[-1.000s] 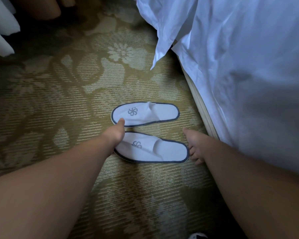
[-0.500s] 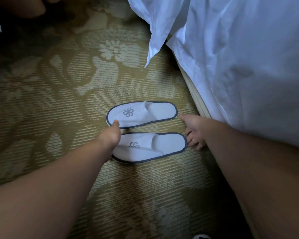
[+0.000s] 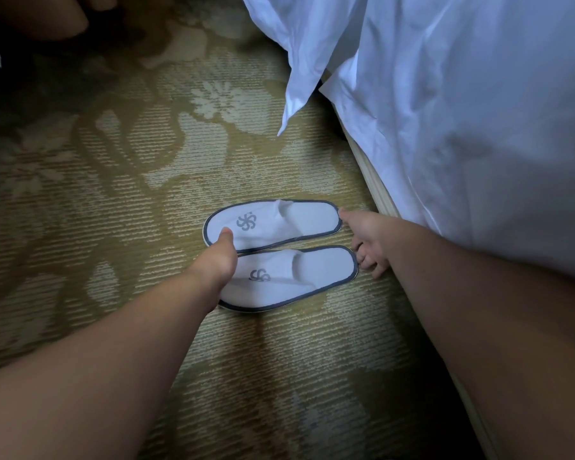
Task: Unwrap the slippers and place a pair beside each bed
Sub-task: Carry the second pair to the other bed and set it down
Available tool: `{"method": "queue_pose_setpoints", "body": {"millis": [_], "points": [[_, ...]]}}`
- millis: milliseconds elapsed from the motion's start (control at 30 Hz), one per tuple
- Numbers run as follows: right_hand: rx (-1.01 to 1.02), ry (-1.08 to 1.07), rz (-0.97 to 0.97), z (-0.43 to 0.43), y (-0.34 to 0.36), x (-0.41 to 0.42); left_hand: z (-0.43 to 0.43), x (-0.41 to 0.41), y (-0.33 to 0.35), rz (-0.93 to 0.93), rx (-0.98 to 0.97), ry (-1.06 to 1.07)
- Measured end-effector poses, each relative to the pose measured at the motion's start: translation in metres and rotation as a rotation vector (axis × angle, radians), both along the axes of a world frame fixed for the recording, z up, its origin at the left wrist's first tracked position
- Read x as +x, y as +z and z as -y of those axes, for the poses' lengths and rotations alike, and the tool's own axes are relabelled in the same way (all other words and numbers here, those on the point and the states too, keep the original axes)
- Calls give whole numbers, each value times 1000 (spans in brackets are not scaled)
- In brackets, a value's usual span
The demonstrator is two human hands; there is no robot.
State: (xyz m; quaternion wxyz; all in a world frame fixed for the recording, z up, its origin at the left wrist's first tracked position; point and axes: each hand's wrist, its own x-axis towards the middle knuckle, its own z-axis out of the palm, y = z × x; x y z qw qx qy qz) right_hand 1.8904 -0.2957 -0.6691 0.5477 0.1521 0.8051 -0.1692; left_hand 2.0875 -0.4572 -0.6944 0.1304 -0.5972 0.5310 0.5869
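Observation:
Two white slippers with dark blue trim and a pinwheel logo lie side by side on the carpet, heels toward the bed (image 3: 478,127). My left hand (image 3: 218,262) rests across their toe ends, with its straight thumb pressing on the far slipper (image 3: 289,220). The rest of that hand covers the toe of the near slipper (image 3: 299,280), and its fingers are hidden. My right hand (image 3: 369,242) is at the heels. Its index finger touches the far slipper's heel, and its other fingers lie loosely against the near slipper's heel.
The bed's white sheet hangs down on the right, with a loose corner (image 3: 296,94) dangling above the floor. A pale bed base edge (image 3: 375,194) runs along the carpet just right of the slippers. Patterned green-gold carpet (image 3: 130,200) spreads to the left.
The near slipper has shifted closer to the far one. My right hand moved from the near slipper's heel up to touch the far slipper's heel. My left hand stayed at the toes.

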Motion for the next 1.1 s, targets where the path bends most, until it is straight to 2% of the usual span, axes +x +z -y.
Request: {"method": "queue_pose_setpoints", "body": {"millis": [400,1100], "points": [[-50,-51,-55,8,6,-2,-1,0,5,17,-10,-8],[-65,-14,-77,12,0,-6,0,-1,3,37,47,37]]}}
